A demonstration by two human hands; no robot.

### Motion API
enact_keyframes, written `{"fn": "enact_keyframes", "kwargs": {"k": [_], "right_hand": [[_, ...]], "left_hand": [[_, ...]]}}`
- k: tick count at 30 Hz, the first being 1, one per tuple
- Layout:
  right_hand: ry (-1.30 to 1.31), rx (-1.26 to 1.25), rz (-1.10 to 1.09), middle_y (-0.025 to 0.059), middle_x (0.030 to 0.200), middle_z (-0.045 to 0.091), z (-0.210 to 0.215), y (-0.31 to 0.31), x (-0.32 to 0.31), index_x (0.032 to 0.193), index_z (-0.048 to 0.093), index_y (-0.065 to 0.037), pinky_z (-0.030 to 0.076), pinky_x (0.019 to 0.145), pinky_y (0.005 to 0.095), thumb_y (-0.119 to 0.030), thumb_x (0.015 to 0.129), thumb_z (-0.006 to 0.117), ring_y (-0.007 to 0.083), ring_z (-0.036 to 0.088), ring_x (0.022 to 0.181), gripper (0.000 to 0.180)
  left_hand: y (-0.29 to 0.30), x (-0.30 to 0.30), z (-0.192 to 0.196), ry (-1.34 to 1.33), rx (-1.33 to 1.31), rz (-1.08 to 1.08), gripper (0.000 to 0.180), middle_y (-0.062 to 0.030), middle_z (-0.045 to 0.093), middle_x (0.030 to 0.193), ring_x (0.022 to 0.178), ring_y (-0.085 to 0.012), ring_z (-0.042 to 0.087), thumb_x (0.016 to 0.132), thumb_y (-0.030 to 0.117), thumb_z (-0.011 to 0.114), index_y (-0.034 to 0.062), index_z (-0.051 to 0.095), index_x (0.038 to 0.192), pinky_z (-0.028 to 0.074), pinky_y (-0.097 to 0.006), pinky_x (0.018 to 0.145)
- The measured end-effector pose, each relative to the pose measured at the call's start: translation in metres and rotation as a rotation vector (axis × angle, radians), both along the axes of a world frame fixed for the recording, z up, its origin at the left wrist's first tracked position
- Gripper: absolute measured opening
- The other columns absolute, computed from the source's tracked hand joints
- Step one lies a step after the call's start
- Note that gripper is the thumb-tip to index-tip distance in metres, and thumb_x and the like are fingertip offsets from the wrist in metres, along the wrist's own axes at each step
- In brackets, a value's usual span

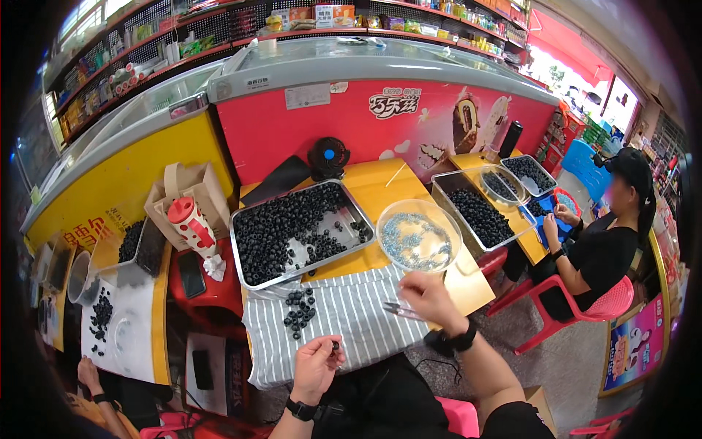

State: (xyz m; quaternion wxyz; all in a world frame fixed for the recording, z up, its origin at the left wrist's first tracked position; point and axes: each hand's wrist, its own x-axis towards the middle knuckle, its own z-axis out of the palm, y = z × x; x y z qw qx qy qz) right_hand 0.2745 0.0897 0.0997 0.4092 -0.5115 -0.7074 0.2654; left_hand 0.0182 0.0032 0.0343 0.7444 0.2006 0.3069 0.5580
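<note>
My left hand (316, 369) is over the near edge of a grey-and-white striped cloth (358, 307), pinching a small black ring-shaped part (336, 345) between thumb and fingers. My right hand (431, 298) is closed, fingertips together, just off the near rim of a round clear bowl (382, 228) of small pale-blue pieces. What its fingertips hold is too small to make out. Metal tweezers (402, 312) show beside that hand's lower edge; whether it grips them I cannot tell. Several loose black ring parts (298, 311) lie on the cloth, below a metal tray (311, 243) heaped with more.
A black fan (329, 155) stands behind the tray. On a red stool to the left are a red-and-white cup (191, 219) and a phone (191, 274). A co-worker (607, 227) sits at the right beside bins of black parts; another person's hand (89, 374) shows lower left.
</note>
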Motion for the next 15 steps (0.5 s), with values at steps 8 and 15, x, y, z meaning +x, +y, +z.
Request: {"fn": "enact_keyframes", "kwargs": {"k": [8, 15], "right_hand": [[-0.539, -0.121, -0.127, 0.0183, 0.089, 0.065, -0.019, 0.095, 0.08, 0.103, 0.064, -0.006, 0.051, 0.076, 0.0414, -0.02, 0.067, 0.073, 0.0342, 0.064, 0.084, 0.039], [-0.634, -0.042, 0.029, 0.0261, 0.093, 0.059, -0.032, 0.109, 0.041, 0.099, 0.066, -0.009, 0.049, 0.08, 0.0426, -0.013, 0.066, 0.068, 0.0405, 0.059, 0.088, 0.033]], "left_hand": [[0.029, 0.006, -0.025, -0.107, 0.029, -0.134, 0.019, -0.0131, 0.062, 0.081, 0.069, -0.0196, 0.059, 0.094, 0.012, 0.055, -0.0054, 0.063, 0.097, 0.049, -0.027, 0.063], [0.028, 0.005, -0.022, -0.145, 0.061, -0.135, 0.016, -0.0158, 0.062, 0.088, 0.075, -0.0221, 0.059, 0.091, 0.007, 0.058, -0.006, 0.063, 0.098, 0.049, -0.03, 0.066]]}}
